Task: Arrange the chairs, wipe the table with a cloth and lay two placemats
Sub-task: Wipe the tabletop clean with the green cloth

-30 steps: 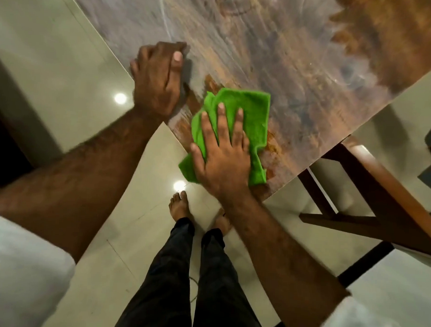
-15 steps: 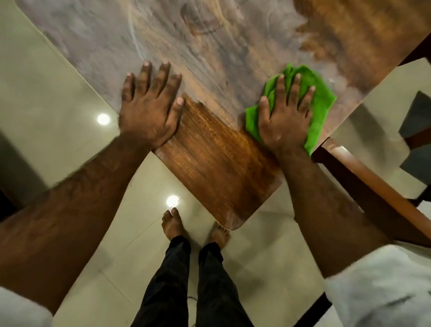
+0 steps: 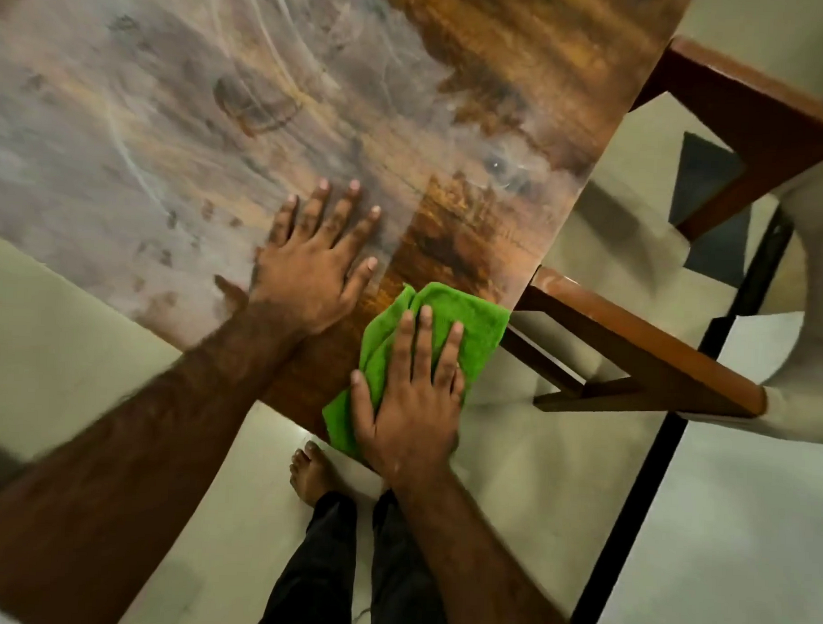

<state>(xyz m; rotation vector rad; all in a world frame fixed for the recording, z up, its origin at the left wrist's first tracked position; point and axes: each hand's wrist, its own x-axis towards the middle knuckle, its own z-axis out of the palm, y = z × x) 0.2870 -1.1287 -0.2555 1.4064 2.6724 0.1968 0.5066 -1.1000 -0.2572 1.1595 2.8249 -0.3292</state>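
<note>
The wooden table [image 3: 314, 98] fills the upper left, its top dusty grey with darker wiped wood near the corner. A green cloth [image 3: 465, 323] lies bunched on the near corner, partly hanging over the edge. My right hand [image 3: 411, 400] presses flat on the cloth with fingers spread. My left hand [image 3: 318, 266] rests flat on the tabletop just left of the cloth, fingers apart, holding nothing. No placemat is in view.
A wooden chair [image 3: 641, 352] with a pale seat stands close to the table's right edge; a second chair [image 3: 752, 113] sits further back. My bare foot [image 3: 310, 471] and dark trousers stand on the pale tiled floor below the corner.
My right hand has slid the cloth back from the right edge toward the near corner. My left hand has moved right along the tabletop, closer to the cloth.
</note>
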